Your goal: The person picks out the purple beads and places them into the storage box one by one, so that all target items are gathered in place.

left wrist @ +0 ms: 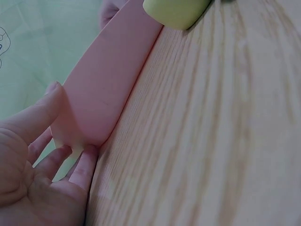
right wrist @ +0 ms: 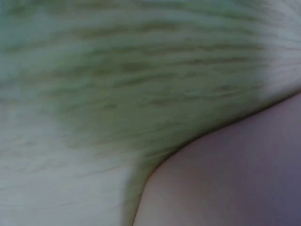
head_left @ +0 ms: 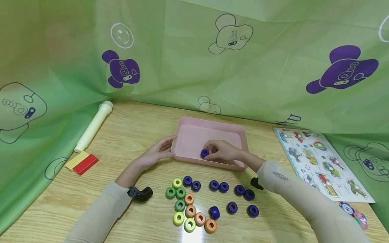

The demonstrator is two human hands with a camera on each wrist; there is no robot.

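Ring-bead handling, step in hand: judged to be the placing of one dark-blue ring bead (head_left: 202,154) in the pink tray (head_left: 209,131); this instant alone cannot rule out lifting it out.
Ring-bead handling, next move: if placing, it likely calls for setting the bead down inside the near wall, then parting the fingertips, with the tray braced against sliding.
Wooden tabletop (head_left: 136,121): bears the tray, flat, with loose beads between it and the person.
Pink tray: shallow, rectangular, a long wall toward the person; lies between the hands.
Left hand (head_left: 153,153): grasping the tray at its near left corner; thumb and fingers touch it in both head and left wrist views.
Right hand (head_left: 223,150): grasping the bead between thumb and fingers, wrist above the tray's right side; the right wrist view shows no fingertips.
Loose dark-blue beads (head_left: 232,207): nine, nearer the person than the tray; one tipped on its side.
Mixed cluster: four orange beads (head_left: 200,215), three green beads (head_left: 171,188), three yellow beads (head_left: 178,214).
Held bead: at the right fingertips, near the tray's front rim, well apart from the left hand; contact with the tray floor, cannot tell.
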